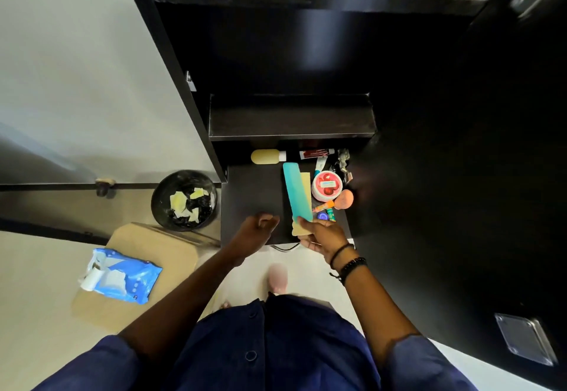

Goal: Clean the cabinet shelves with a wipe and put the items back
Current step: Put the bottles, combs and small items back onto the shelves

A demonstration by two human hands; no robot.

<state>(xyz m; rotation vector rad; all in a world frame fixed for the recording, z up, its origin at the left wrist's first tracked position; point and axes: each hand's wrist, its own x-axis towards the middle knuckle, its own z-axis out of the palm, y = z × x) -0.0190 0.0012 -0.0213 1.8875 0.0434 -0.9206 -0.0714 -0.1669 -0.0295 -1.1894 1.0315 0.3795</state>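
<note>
wipe pack (122, 274) lower left, well off shelf (251, 194) | yr L hand (259, 226) centre frame, fingers curled, nothing seen in them | teal comb (296, 191) + tan strip (299, 229) pinched in yr R hand (320, 235) fingers | lay both flat just frame-left of red-lid jar (327, 185), don't nudge small bits

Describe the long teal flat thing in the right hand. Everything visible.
The long teal flat strip looks like smooth plastic, narrow, with a rounded far end; possibly a comb, but no teeth show. It points away from the person over the dark bottom cabinet shelf. The right hand pinches its near end together with a beige flat strip lying along its right edge. Whether it rests on the shelf cannot be told.
</note>
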